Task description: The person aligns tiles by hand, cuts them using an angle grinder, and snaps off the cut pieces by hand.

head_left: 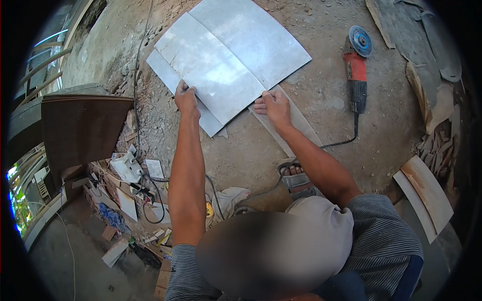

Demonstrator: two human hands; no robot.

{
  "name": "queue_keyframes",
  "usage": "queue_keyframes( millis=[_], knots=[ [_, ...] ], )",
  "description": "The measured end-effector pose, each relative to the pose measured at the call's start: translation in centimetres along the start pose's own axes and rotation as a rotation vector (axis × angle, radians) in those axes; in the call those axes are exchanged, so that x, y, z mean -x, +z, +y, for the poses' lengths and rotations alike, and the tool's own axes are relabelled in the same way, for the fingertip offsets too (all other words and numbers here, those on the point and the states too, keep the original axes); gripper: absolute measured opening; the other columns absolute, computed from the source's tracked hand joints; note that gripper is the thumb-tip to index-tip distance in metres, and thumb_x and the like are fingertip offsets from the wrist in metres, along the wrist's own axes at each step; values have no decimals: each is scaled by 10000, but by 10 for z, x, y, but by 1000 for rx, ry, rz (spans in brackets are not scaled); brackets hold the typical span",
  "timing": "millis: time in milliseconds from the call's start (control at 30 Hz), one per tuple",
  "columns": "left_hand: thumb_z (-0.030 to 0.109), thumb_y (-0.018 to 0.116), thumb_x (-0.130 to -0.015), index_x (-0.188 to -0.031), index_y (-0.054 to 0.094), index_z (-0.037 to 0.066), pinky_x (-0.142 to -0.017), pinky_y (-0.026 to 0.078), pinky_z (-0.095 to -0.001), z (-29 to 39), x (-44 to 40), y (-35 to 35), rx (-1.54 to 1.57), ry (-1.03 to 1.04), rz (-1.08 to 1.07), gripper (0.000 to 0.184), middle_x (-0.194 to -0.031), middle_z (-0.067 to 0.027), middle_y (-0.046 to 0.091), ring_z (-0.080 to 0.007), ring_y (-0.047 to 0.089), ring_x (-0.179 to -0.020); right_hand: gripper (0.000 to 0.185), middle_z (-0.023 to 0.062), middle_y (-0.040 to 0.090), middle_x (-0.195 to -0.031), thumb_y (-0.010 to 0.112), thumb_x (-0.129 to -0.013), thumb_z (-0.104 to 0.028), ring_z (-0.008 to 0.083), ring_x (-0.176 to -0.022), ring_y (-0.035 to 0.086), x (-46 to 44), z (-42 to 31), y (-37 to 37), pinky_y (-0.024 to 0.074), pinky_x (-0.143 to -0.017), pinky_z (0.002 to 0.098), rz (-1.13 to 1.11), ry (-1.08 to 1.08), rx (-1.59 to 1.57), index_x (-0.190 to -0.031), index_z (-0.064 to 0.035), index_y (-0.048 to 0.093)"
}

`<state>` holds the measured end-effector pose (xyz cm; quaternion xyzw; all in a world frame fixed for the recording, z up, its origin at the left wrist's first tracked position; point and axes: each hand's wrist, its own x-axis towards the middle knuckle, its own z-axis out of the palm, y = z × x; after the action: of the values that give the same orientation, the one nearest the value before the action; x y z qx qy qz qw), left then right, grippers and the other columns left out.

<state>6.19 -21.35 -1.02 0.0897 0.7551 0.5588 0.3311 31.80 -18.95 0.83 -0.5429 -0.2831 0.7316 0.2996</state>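
Note:
A glossy grey-white tile lies in front of me, overlapping another pale tile behind it and a strip of tile along its left side. My left hand is closed on the near tile's left edge, thumb on top. At its right corner my right hand pinches the edge, fingers curled. Beneath that corner a narrow pale strip runs over the dirt towards my foot. What the fingers touch under the tile is hidden.
An angle grinder with a blue disc lies to the right, its cord trailing towards me. Brown stacked sheets stand at left. Below them are a white power box, cables and scraps. Cut tile pieces lie at far right.

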Motion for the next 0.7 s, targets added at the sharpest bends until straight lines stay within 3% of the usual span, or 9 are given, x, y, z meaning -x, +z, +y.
queue_keyframes(
  millis=[700],
  knots=[
    [-80,532,-804,-1378,376,-59,-965,396,-299,4,3,2,-68,10,17,596,-1281,-160,489,-225,507,-1124,300,195,622,-896,498,-932,-173,227,-743,671,1,-5,2,576,-645,309,10,7,-2,-1052,101,468]
  ],
)
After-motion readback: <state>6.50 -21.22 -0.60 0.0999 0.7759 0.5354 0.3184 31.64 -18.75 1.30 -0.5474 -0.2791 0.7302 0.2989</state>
